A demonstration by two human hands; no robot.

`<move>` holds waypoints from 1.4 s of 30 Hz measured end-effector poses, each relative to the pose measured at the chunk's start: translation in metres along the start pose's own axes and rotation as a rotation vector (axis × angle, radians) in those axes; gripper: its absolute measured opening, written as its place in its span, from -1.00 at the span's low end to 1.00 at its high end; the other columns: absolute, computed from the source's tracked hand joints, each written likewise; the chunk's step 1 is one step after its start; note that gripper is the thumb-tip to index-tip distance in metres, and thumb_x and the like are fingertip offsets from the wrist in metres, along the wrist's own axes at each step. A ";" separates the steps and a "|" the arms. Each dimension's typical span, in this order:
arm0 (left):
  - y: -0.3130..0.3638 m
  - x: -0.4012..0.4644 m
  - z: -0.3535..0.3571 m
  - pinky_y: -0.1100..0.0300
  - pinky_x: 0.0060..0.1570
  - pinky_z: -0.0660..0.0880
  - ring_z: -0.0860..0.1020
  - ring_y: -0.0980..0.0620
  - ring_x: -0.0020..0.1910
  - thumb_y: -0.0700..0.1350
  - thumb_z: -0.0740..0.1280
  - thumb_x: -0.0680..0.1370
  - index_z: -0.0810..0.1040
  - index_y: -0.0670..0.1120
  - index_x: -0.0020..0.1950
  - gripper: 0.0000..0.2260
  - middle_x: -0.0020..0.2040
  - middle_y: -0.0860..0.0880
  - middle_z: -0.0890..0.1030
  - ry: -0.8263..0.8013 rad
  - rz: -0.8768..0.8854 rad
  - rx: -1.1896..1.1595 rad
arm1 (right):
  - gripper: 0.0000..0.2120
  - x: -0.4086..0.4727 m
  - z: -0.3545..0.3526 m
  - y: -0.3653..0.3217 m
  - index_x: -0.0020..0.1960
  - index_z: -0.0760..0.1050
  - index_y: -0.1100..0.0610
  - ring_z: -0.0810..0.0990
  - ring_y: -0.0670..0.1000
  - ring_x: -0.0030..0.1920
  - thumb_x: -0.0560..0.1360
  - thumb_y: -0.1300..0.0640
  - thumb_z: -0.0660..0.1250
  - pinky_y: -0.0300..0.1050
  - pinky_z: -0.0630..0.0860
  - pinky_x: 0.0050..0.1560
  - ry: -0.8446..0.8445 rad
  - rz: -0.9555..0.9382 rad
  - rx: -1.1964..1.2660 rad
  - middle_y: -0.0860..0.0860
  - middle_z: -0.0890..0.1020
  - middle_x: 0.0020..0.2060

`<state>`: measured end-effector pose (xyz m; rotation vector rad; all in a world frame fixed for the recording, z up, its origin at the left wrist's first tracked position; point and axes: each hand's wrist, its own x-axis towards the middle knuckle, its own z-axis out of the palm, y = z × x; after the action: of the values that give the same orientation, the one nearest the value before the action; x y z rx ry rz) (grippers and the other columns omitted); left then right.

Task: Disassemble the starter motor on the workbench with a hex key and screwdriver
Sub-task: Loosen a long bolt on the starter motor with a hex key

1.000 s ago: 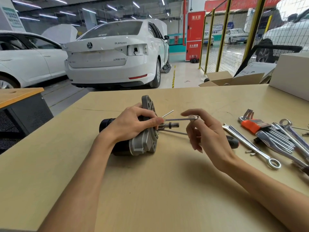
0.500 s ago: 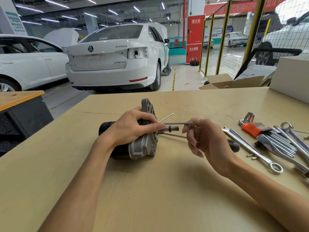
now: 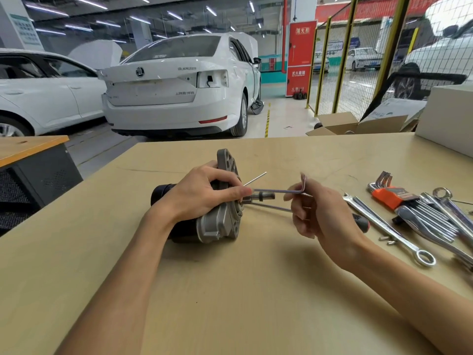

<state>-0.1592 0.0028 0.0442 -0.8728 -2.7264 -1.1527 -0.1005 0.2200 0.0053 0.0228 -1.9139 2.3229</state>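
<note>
The starter motor [image 3: 217,226] lies on its side on the tan workbench [image 3: 230,303], its black body to the left and its grey flange facing right. My left hand [image 3: 202,196] grips the housing from above. A silver hex key [image 3: 279,191] runs level from the flange to my right hand [image 3: 317,213], which pinches its bent end; the short arm points up. The motor's shaft [image 3: 263,196] sticks out just below the key. A screwdriver [image 3: 268,206] lies behind my right hand, its black and red handle [image 3: 361,222] showing.
To the right lie a long combination spanner [image 3: 384,226], an orange-holdered hex key set [image 3: 391,194], more spanners [image 3: 445,208] and small loose bits [image 3: 386,239]. A white box [image 3: 448,116] stands at the back right. White cars are parked beyond the bench.
My right hand has turned the hex key, so its short arm now points up. The left hand and the motor stay where they were.
</note>
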 end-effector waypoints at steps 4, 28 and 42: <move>-0.001 0.000 0.000 0.04 0.16 0.49 0.53 0.03 0.03 0.35 0.39 0.31 0.69 0.19 -0.21 -0.72 0.02 -0.11 0.51 0.003 0.003 -0.009 | -0.49 -0.002 0.001 -0.003 -0.41 0.56 0.09 0.31 -0.02 -0.59 0.59 -0.12 0.15 -0.25 0.23 -0.60 -0.116 -0.002 0.055 0.03 0.35 -0.54; -0.002 0.000 0.000 0.19 0.07 0.48 0.52 0.12 -0.01 0.30 0.39 0.36 0.69 0.20 -0.19 -0.78 0.00 -0.04 0.52 -0.002 0.008 -0.010 | -0.38 0.000 0.000 0.001 -0.45 0.50 0.11 0.33 -0.02 -0.59 0.68 -0.09 0.03 -0.28 0.23 -0.58 -0.104 0.115 0.029 0.01 0.33 -0.56; 0.000 0.000 0.000 -0.03 0.15 0.49 0.52 0.02 0.01 0.28 0.43 0.36 0.70 0.18 -0.18 -0.78 0.00 -0.08 0.51 -0.004 0.003 -0.010 | -0.57 -0.002 -0.002 0.002 -0.28 0.62 0.13 0.32 0.00 -0.56 0.55 0.27 0.03 -0.26 0.24 -0.56 -0.163 -0.062 0.011 0.03 0.34 -0.52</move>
<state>-0.1588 0.0030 0.0444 -0.8813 -2.7236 -1.1668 -0.0981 0.2216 0.0030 0.2764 -1.9424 2.3562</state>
